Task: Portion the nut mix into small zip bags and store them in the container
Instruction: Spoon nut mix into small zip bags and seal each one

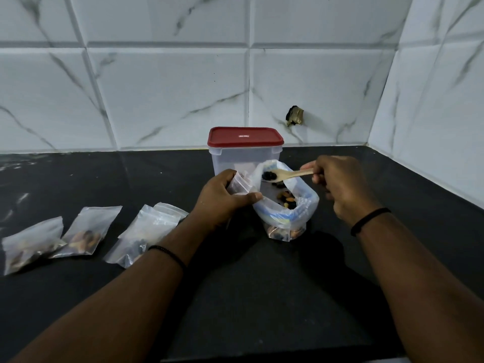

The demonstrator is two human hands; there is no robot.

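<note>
A large clear bag of nut mix stands open at the counter's middle, nuts and raisins showing inside. My left hand grips a small zip bag held up against the big bag's left rim. My right hand pinches a wooden spoon whose bowl carries dark raisins over the big bag's mouth, close to the small bag. Behind them stands a clear container with its red lid on. Three filled small zip bags lie flat on the left.
The black counter meets a marble-tiled wall at the back and on the right. A hole with a brown plug sits in the back wall. A further zip bag peeks from behind my left forearm.
</note>
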